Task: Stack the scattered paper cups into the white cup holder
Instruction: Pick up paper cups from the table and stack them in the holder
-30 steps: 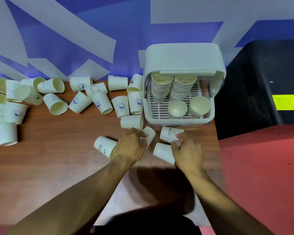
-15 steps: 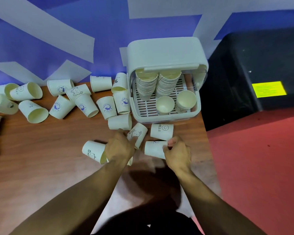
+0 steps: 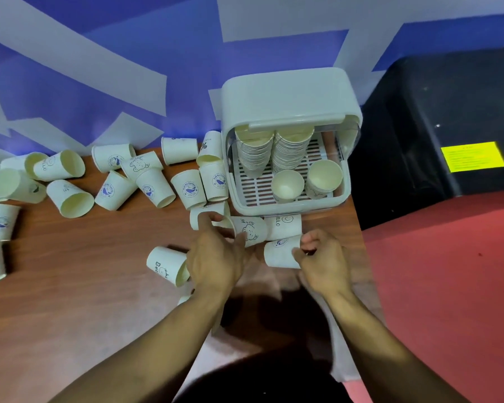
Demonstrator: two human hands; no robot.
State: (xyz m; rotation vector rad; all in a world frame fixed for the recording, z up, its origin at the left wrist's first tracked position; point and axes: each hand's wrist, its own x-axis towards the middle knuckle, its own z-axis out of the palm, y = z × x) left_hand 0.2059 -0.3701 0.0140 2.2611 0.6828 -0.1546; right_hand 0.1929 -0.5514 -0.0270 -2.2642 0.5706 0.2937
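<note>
Along the far edge of the wooden table, from its left edge inward, the scattered cups lie on their sides as before. Nearer us, the "Be" cup lies where it lay, but the left hand no longer covers the spot beside it. It has reached forward to the bear cup, thumb on the cup's side and fingers curled over its far end, gripping it. Just right of that lies the HELLO cup, untouched, close to the front of the holder. Below it the right hand still pinches the whale cup by its rim, thumb against the wall and fingers curled above. The white cup holder stands at the table's far right corner, lid raised, with two tall stacks at its back and two short stacks in front.
</note>
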